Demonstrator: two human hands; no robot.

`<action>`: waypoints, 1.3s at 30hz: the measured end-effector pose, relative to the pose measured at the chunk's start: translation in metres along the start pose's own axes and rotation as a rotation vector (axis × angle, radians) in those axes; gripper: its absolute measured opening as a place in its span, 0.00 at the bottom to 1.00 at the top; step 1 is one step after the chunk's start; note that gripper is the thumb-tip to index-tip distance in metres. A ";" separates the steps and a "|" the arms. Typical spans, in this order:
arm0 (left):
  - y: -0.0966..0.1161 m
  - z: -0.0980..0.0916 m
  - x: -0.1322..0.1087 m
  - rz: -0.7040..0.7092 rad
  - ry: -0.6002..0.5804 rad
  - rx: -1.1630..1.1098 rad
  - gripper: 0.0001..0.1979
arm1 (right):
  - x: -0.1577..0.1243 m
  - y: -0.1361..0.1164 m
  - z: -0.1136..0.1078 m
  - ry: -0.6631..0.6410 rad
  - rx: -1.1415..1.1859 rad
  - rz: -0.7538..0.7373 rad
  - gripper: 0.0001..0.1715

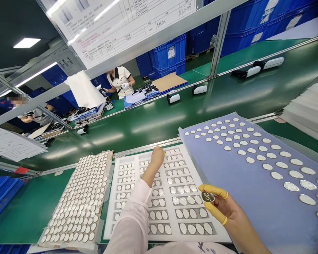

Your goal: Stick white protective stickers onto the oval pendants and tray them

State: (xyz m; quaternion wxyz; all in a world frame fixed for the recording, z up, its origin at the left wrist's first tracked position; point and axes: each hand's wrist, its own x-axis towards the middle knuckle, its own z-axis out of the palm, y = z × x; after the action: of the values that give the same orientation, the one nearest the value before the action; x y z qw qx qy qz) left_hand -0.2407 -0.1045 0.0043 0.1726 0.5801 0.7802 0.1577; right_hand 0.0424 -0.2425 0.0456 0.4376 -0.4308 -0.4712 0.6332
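My right hand (225, 208), with yellow finger cots on thumb and forefinger, pinches a small shiny oval metal badge (208, 197) above the white tray. My left hand (157, 157) reaches out to the far edge of the white foam tray (113, 197), fingers curled over a slot there; what it holds is hidden. The tray's rows of slots are filled with upright oval badges. To the right lies a blue sheet (228, 169) covered with several oval badges stuck flat. To the left lies a white sheet (81, 201) dense with oval stickers.
A green conveyor belt (175, 113) runs behind the tray, carrying white-and-black devices (173, 98). Stacked white sheets (310, 109) sit at the right. Two other people work across the belt near blue crates (169, 54). A paper instruction sheet (116, 24) hangs overhead.
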 end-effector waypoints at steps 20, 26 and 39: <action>0.109 -0.028 -0.203 0.037 -0.525 -1.416 0.27 | -0.021 -0.016 0.008 -0.017 0.105 -0.309 0.11; 0.113 -0.029 -0.208 -0.023 -0.576 -1.399 0.28 | -0.023 -0.009 0.001 -0.078 0.114 -0.360 0.15; 0.102 -0.028 -0.209 0.068 -0.613 -1.379 0.27 | -0.023 -0.002 0.004 -0.132 0.027 -0.539 0.17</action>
State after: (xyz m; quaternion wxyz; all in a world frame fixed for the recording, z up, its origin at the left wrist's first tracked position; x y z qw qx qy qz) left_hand -0.1103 -0.2781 0.0932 0.7009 0.3821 0.4034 0.4472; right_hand 0.0445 -0.2652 0.0510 0.5643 -0.2416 -0.5878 0.5269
